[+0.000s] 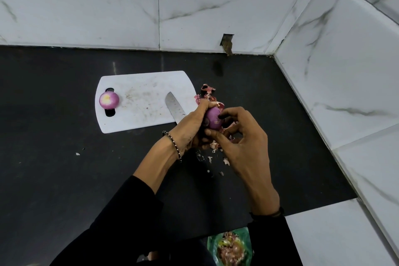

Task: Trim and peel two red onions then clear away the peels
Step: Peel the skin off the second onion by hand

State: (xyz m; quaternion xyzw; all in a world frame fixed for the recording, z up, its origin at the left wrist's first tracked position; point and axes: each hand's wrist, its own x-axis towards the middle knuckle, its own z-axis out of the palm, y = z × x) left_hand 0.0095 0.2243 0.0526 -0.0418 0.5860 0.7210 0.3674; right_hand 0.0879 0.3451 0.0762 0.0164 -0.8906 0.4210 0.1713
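Above the black counter (54,157), right of the cutting board (140,93) | left hand (190,125) grips purple onion (213,120) | right hand (244,142) pinches it between thumb and forefinger | peels (208,93) scattered beneath and beyond | peeled onion (109,100) on board's left end | knife (173,106) at board's right edge | green bag (230,248) of scraps at near edge

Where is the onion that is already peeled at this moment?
In the head view, the peeled onion sits at the left end of the white cutting board, over its handle slot, left of the knife blade.
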